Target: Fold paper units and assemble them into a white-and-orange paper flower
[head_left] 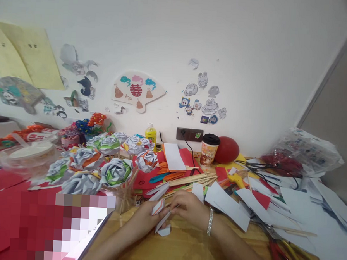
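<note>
Low over the wooden table (144,247), my two hands meet at a folded white paper piece (162,223) with orange-red edging visible at its upper part. My left hand (144,218) grips it from the left, fingers curled around its lower side. From the right, my right hand (188,208) pinches the paper's edge between thumb and fingers; a silvery bracelet circles that wrist. A small white flap (164,231) shows below the fingers; whether it is part of the same piece I cannot tell. Folded paper flowers (116,173) in white, green and orange stand to the left.
Wooden sticks (188,180) and white paper sheets (229,204) lie beyond and right of my hands. Red-handled pliers or scissors (276,253) rest at the front right. A lidded cup (209,152) stands by a red balloon (227,150). Red paper (0,221) covers the left.
</note>
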### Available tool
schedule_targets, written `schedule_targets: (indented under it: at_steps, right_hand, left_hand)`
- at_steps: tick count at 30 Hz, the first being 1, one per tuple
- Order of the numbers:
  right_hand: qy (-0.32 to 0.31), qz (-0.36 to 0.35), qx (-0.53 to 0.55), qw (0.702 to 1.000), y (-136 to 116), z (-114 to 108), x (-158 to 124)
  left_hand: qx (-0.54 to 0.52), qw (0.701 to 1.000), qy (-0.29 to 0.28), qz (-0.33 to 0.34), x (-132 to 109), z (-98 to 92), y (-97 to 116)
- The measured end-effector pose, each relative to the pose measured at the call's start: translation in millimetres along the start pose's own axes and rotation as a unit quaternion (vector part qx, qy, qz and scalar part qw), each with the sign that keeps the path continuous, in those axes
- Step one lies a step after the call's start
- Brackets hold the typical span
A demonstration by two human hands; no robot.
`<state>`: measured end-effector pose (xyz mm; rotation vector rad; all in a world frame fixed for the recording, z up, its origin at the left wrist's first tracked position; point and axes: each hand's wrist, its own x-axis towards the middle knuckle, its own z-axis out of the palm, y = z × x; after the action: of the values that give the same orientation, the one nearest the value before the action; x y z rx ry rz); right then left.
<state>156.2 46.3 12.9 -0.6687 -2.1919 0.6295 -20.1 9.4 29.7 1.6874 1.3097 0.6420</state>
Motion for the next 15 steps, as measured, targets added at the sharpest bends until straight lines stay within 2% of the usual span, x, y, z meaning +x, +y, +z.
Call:
schedule_targets:
  at_steps: [3, 5, 8, 11, 15]
  right_hand:
    - [-0.020, -0.009, 0.033, 0.999, -8, -3, 2]
    - [-0.035, 0.009, 0.034, 0.999, -12, -7, 2]
    - [-0.039, 0.027, 0.023, 0.999, -14, -14, 2]
    - [-0.022, 0.014, -0.015, 1.000, -14, -21, 6]
    - [0.014, 0.038, -0.167, 0.985, -6, -27, 25]
  left_hand:
    - [-0.113, 0.989, -0.089, -0.047, -2, -1.8, 1]
    - [-0.170, 0.975, -0.124, -0.068, -3, -3.5, 0]
    - [-0.221, 0.964, -0.125, -0.079, -5, -5.8, 1]
    - [-0.243, 0.959, -0.110, -0.093, -7, -6.1, 5]
    - [-0.239, 0.964, -0.083, -0.077, -10, -0.6, 12]
